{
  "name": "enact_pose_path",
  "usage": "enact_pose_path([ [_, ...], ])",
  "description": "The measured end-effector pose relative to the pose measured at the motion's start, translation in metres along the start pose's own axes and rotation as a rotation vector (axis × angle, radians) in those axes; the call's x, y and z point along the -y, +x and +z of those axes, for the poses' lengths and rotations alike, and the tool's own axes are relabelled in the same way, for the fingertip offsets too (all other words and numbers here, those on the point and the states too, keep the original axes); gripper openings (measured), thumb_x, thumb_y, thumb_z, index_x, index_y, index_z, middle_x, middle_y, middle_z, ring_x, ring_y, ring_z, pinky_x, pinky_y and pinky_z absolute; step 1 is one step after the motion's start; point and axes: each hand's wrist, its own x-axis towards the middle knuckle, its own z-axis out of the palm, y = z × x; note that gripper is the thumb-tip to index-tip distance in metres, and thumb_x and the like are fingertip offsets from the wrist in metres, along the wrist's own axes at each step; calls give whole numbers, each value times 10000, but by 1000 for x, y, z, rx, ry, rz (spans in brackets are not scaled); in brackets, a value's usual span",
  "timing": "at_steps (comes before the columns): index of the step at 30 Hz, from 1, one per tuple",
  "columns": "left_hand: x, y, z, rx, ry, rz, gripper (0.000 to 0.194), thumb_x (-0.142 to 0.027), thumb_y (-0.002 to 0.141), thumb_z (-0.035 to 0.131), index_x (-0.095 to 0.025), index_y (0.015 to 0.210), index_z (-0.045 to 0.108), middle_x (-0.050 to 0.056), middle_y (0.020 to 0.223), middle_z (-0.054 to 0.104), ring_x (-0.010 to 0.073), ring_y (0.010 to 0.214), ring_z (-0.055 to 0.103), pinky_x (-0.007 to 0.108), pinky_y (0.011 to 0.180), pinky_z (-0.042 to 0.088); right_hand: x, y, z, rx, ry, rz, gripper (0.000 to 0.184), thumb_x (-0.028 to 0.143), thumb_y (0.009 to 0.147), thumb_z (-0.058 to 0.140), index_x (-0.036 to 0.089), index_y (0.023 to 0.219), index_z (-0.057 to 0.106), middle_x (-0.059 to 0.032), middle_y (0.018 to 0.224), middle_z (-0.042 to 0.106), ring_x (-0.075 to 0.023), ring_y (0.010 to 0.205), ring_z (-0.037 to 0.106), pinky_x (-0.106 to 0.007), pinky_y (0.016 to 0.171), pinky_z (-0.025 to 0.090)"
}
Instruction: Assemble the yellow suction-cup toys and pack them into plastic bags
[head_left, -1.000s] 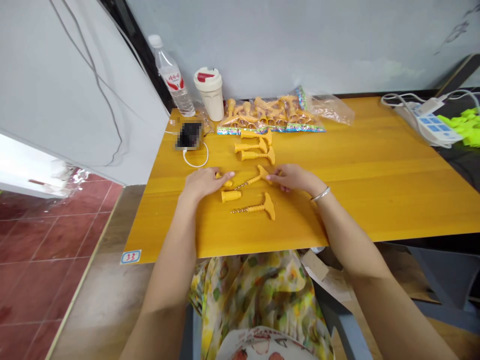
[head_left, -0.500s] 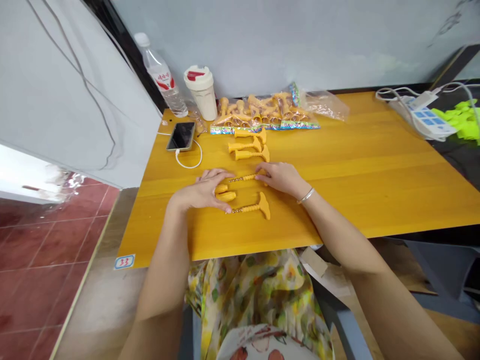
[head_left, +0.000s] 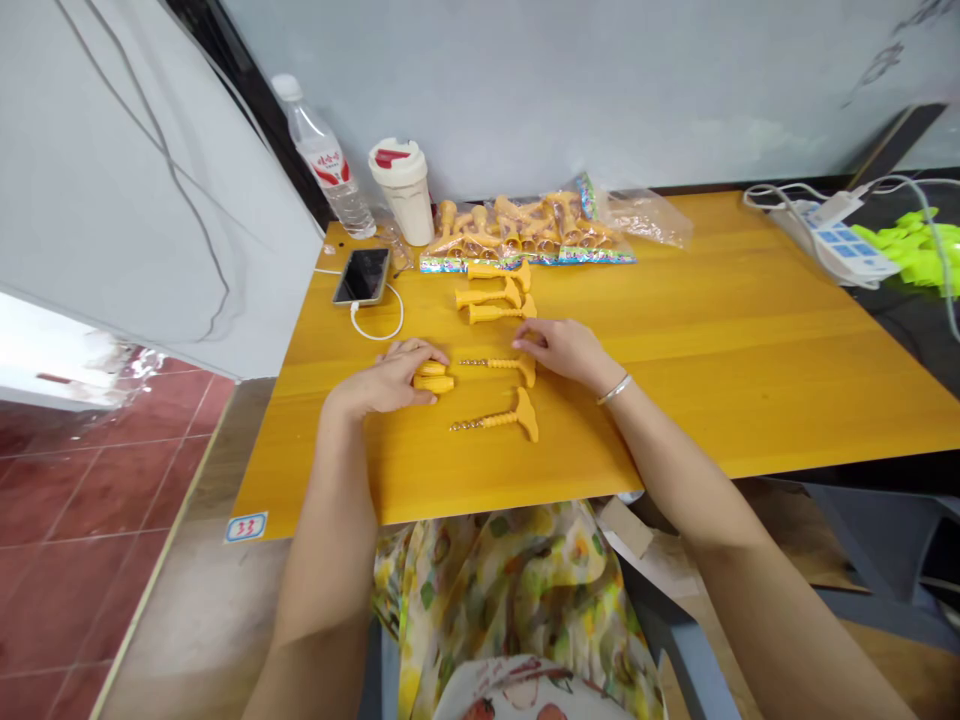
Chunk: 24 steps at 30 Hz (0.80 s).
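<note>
My left hand (head_left: 386, 378) curls over two yellow tube-like covers (head_left: 433, 384) lying side by side on the table. Its thumb is at their near side, and the fingers partly hide them. My right hand (head_left: 566, 350) hovers by a yellow T-handled spiral-tipped tool (head_left: 495, 364), fingers loosely bent and a little apart, holding nothing visible. A second such tool (head_left: 499, 420) lies nearer me, its metal spiral pointing left. Beyond my hands, several yellow T-handled tools (head_left: 491, 297) lie with covers over their shafts.
Clear bags of yellow tools (head_left: 517, 230) line the back of the wooden table (head_left: 712, 350). At the back left are a water bottle (head_left: 326, 160), a lidded cup (head_left: 405, 195) and a phone (head_left: 362, 277) on a white cable. A power strip (head_left: 844, 240) sits at the right.
My left hand has slid left with the two covers, away from the spiral tips. My right hand has come off the farther bare tool's handle.
</note>
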Motion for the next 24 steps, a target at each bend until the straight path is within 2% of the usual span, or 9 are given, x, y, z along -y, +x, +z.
enact_pose_path([
  [2, -2, -1, 0, -13, -16, 7, 520, -452, 680, 755, -292, 1157, 621, 69, 1307, 573, 313, 1243, 508, 546, 1110, 338, -6, 4, 4, -110, -13, 44, 335, 426, 1000, 493, 268, 1264, 625, -59, 1016, 719, -207, 831, 652, -280, 667, 393],
  [4, -5, -1, -2, -29, -49, 25, 597, -538, 679, 757, -294, 1202, 606, 75, 1343, 566, 316, 1270, 497, 533, 1115, 343, -11, 9, 8, -163, -53, 86, 412, 430, 1001, 483, 278, 1379, 545, -91, 1113, 684, -226, 858, 657, -293, 676, 407],
  [7, -10, 0, -4, -61, -91, 54, 644, -620, 724, 702, -285, 1260, 579, 82, 1386, 554, 308, 1306, 478, 508, 1130, 337, -17, 14, 13, -122, -110, 128, 484, 487, 997, 471, 316, 1449, 482, -109, 1162, 649, -252, 879, 664, -310, 691, 426],
  [10, -15, 3, -4, -84, -99, 59, 633, -629, 756, 679, -269, 1268, 580, 85, 1374, 575, 301, 1279, 508, 492, 1118, 350, -18, 16, 14, -81, -124, 129, 482, 502, 997, 462, 332, 1447, 481, -102, 1158, 646, -259, 915, 667, -315, 711, 439],
  [14, -30, 10, 5, -233, -30, 51, 435, -531, 855, 627, -253, 1189, 633, 74, 1274, 656, 284, 1190, 562, 488, 1073, 361, -17, 15, 14, -81, -130, 108, 455, 464, 1000, 470, 320, 1431, 485, -93, 1152, 665, -255, 934, 670, -313, 711, 446],
  [17, -47, 18, 16, -323, 106, 114, 286, -412, 930, 555, -247, 1132, 672, 62, 1218, 693, 271, 1185, 546, 495, 1069, 317, -16, 15, 15, -89, -121, 102, 444, 478, 994, 483, 305, 1402, 501, -88, 1152, 685, -265, 943, 677, -315, 709, 449],
  [21, -63, 25, 29, -285, 257, 207, 277, -303, 958, 499, -253, 1158, 684, 71, 1186, 710, 280, 1176, 517, 511, 1043, 287, -14, 15, 16, -92, -103, 114, 420, 479, 992, 493, 273, 1357, 509, -92, 1172, 702, -272, 963, 680, -321, 728, 457],
  [24, -67, 26, 31, -254, 321, 221, 258, -241, 941, 504, -252, 1100, 707, 72, 1084, 734, 293, 1160, 510, 523, 1028, 276, -13, 15, 16, -103, -98, 125, 406, 487, 994, 483, 266, 1334, 509, -90, 1196, 704, -273, 968, 683, -324, 730, 460],
])
